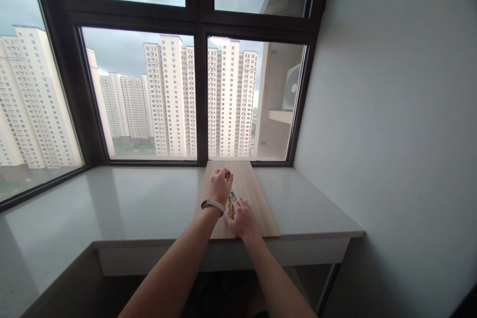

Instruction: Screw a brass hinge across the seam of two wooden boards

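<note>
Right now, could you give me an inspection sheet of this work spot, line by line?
Surface: pale stone window ledge with a wooden board lying on it.
Job's things: thin yellow-handled tool; small yellowish object on the board, too small to identify.
Clutter: nothing seen.
Hands: left hand, wearing a wristband, closed on the tool; right hand against the object, grip unclear.
Cables: nothing seen.
Surroundings: dark-framed windows, tower blocks outside, white wall on the right.
</note>
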A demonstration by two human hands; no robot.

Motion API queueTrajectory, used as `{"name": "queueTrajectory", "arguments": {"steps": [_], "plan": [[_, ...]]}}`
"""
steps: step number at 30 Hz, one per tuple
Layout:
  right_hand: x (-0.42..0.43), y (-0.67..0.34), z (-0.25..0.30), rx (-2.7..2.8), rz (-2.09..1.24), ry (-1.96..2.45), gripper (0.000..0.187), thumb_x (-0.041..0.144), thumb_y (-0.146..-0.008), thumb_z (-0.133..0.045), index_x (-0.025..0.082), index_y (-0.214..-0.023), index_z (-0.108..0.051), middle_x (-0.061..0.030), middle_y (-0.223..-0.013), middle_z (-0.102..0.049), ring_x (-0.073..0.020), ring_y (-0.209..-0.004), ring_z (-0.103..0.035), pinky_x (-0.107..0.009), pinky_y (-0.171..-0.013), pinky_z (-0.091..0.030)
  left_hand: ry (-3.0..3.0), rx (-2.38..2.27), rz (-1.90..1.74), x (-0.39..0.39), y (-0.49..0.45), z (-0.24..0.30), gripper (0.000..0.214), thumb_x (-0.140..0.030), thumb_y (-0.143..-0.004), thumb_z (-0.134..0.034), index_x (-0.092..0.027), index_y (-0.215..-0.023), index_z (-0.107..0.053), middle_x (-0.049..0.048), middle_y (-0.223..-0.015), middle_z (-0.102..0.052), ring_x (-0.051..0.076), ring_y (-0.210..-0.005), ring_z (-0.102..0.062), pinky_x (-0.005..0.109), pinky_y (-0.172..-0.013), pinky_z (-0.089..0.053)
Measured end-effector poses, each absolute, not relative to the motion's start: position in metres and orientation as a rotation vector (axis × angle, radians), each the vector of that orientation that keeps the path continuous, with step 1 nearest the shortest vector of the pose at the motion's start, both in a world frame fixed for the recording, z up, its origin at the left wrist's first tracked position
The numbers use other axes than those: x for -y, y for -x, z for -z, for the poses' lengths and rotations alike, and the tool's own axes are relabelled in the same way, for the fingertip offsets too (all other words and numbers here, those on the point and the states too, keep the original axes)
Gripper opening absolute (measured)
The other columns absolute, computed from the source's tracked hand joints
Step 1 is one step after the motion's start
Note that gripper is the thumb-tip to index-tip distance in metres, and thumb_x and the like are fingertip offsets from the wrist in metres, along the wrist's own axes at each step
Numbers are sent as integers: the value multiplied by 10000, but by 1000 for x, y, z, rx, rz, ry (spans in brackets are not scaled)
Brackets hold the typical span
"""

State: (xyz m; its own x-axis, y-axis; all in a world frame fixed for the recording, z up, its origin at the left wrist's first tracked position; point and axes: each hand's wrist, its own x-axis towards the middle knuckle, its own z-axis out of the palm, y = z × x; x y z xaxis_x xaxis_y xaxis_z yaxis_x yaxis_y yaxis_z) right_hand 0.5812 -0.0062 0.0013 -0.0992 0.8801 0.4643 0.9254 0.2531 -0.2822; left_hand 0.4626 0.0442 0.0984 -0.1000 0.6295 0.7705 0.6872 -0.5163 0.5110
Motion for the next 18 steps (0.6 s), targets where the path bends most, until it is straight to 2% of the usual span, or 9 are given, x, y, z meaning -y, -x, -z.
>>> {"name": "queueTrajectory", "arguments": {"steps": [7, 13, 18], "plan": [[6, -582, -1, 1989, 116, 1616, 445, 523, -905, -542, 209, -1197, -659, -128, -1222, -646, -286, -1165, -523, -362, -1007, -383, 2161, 1457, 1732, -43, -462, -100, 122, -260, -917, -626, -213, -1006, -695, 62, -916, -629, 169, -771, -616, 290, -732, -485], [7, -582, -2, 1991, 106, 1637, 439, 507, -901, -549, 216, -1212, -654, -127, -1222, -645, -284, -1175, -523, -367, -1007, -384, 2173, 1410, 1742, -38, -461, -104, 68, -279, -906, -656, -215, -892, -677, 47, -894, -621, 160, -752, -600, 291, -727, -489], [6, -582, 0, 1987, 120, 1615, 428, 502, -903, -550, 213, -1200, -657, -128, -1216, -646, -286, -1170, -527, -372, -1011, -387, 2172, 1435, 1745, -40, -463, -103, 74, -280, -890, -691, -212, -876, -665, 42, -899, -649, 156, -745, -613, 281, -712, -479]]}}
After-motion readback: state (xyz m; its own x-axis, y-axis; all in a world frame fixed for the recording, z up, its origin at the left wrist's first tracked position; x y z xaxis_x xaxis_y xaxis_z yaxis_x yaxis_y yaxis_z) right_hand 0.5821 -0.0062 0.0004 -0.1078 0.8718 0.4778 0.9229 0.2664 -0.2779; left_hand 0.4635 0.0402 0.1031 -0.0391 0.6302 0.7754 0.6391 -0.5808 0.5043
